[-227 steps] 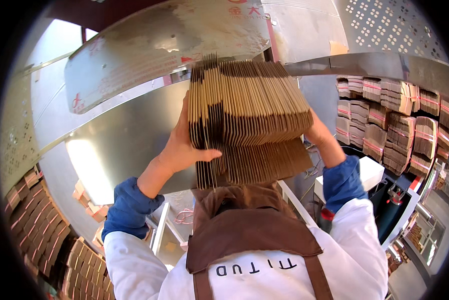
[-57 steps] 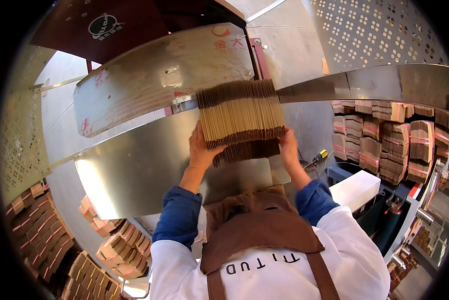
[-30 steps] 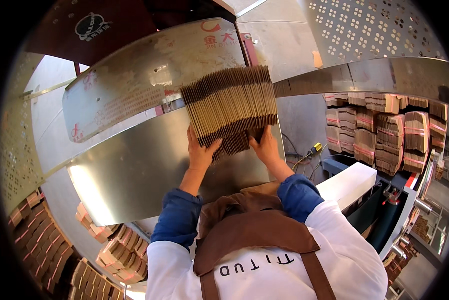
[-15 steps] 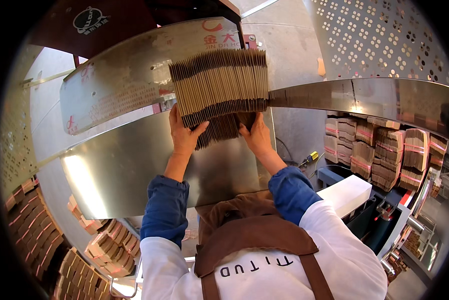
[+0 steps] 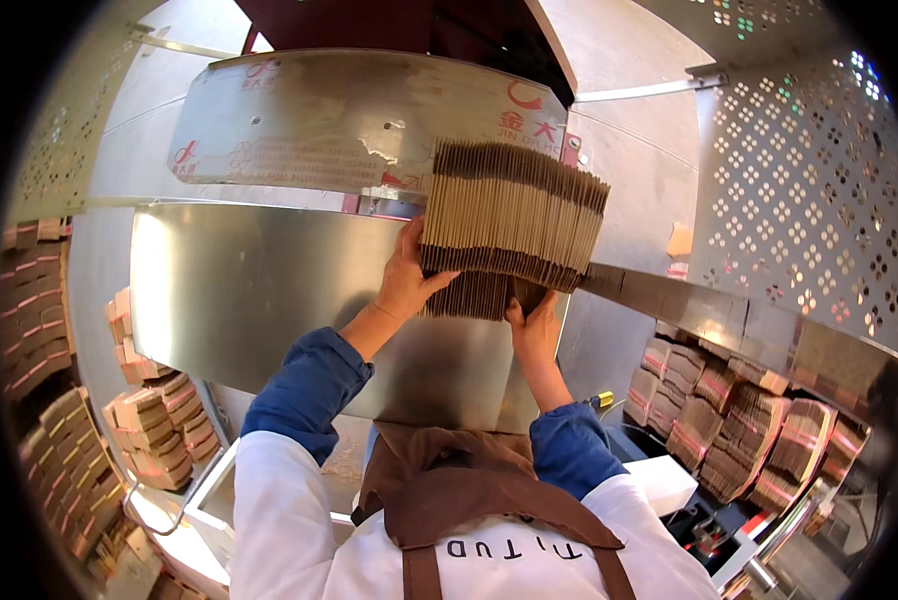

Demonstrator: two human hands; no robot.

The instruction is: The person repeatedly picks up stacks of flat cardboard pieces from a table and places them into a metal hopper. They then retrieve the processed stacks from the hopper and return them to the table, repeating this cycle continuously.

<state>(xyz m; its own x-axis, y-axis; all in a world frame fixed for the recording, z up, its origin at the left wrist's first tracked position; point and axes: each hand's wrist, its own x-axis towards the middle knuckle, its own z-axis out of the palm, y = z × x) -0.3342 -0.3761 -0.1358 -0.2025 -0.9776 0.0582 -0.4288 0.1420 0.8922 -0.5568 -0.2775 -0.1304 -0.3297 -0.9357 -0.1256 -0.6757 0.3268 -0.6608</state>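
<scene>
A wide stack of folded brown cardboard pieces [image 5: 509,215] stands on edge, packed tightly side by side, over the metal surfaces in front of me. Below its near edge shows a second, lower row of cardboard pieces [image 5: 467,296]. My left hand [image 5: 406,275] is closed on the stack's left end, thumb across the near edge and fingers along the side. At the near right corner, my right hand [image 5: 537,325] grips the cardboard with its thumb by the lower row; its other fingertips are partly hidden beneath.
A bare metal sheet [image 5: 269,290] slopes before me, with a metal plate [image 5: 319,130] behind it. A metal rail [image 5: 689,305] runs right from the stack. Perforated panels [image 5: 819,170] stand at both sides. Banded cardboard bundles [image 5: 754,430] are piled right and left; a yellow-handled tool [image 5: 601,400] lies at right.
The whole view has swung, so the stack and plate sit lower and further right in the picture. Both hands keep their hold on the cardboard, and the stack looks more tilted down at its right.
</scene>
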